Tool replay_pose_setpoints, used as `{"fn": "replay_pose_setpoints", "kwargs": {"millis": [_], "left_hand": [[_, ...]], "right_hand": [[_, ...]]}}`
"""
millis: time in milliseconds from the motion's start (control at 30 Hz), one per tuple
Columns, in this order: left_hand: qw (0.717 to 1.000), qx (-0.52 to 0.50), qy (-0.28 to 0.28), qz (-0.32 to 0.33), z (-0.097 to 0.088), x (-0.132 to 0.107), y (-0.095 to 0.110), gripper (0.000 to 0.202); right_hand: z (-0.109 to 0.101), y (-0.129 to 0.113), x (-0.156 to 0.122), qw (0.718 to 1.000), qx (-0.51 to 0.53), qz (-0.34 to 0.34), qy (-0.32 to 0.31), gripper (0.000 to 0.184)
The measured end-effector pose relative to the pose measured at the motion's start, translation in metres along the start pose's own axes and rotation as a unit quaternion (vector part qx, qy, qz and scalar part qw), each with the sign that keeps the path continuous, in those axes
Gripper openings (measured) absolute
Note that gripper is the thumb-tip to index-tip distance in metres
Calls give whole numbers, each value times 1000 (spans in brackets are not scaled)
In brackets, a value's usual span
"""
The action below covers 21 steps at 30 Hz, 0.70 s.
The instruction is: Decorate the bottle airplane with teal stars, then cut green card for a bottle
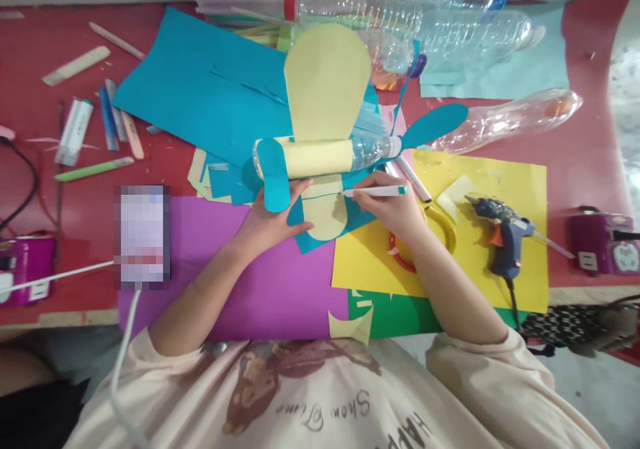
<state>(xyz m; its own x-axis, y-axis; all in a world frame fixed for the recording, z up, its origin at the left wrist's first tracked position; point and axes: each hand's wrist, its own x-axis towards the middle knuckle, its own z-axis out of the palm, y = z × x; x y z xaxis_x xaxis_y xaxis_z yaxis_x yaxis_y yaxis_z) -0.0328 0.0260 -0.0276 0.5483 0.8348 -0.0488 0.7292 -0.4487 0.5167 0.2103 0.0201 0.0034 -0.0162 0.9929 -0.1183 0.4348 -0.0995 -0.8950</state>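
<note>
A plastic bottle [373, 150] wrapped in pale yellow paper lies sideways at the table's middle, with a big yellow wing [326, 79] behind it, a smaller yellow wing [325, 212] in front and teal paper fins [273, 175]. My left hand [273, 219] rests flat beside the near wing, fingers stretched out and touching its paper. My right hand [393, 209] is closed on a white marker with a teal cap [380, 191], its tip pointing left at the near yellow wing.
A blue glue gun [500, 232] lies on the yellow sheet [500, 182] at right. Purple paper [260, 282] and teal paper [200, 89] cover the red table. Empty clear bottles [450, 29] pile at the back. Pens lie at left, a phone [141, 235] nearby, purple power strips at both edges.
</note>
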Motion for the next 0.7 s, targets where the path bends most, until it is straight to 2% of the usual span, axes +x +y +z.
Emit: {"fn": "replay_pose_setpoints", "kwargs": {"millis": [500, 700], "left_hand": [[1000, -12, -8, -11, 0, 0, 0, 71], [1000, -6, -18, -14, 0, 1, 2, 72]], "right_hand": [[0, 0, -1, 1000, 12, -10, 20, 11], [0, 0, -3, 998, 29, -32, 51, 13]]}}
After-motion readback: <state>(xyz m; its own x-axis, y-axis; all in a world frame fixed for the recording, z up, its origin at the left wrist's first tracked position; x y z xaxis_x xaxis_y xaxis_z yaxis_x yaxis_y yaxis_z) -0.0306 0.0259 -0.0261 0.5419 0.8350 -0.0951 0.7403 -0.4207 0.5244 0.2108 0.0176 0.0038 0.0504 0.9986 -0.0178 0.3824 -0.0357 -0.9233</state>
